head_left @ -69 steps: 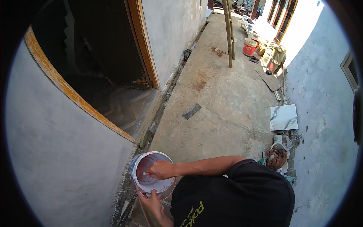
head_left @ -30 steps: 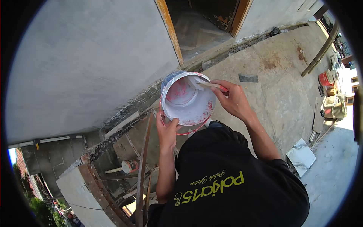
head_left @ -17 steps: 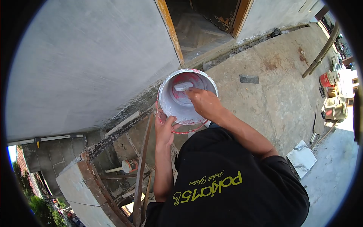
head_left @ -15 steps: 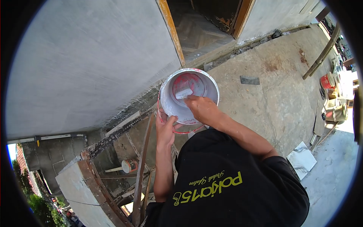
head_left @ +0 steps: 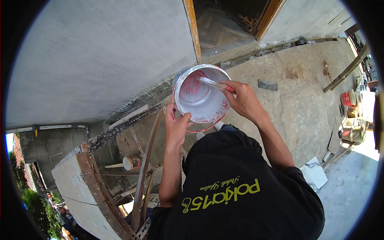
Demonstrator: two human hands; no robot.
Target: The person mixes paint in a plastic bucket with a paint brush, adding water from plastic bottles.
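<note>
A round bucket [head_left: 205, 107], smeared inside with white and reddish paint, is tilted so its mouth faces me. My left hand [head_left: 176, 127] grips its near left rim, with the thumb over the edge. Along the near rim hangs a thin red wire handle [head_left: 203, 131]. My right hand [head_left: 245, 102] is closed around the red handle of a white-coated paintbrush [head_left: 210, 82]. The brush reaches over the bucket's mouth, and its far end is inside near the reddish bottom.
On the left rises a grey wall [head_left: 100, 60] beside a doorway [head_left: 224, 32]. Metal and wooden framing [head_left: 148, 160] stands at lower left, with a small paint can [head_left: 132, 163]. A dark flat piece [head_left: 267, 85] lies on the concrete; buckets [head_left: 353, 132] stand far right.
My right hand has drawn back to the right, lifting the brush from deeper in the bucket. The bucket is tipped more toward the right, still gripped by my left hand.
</note>
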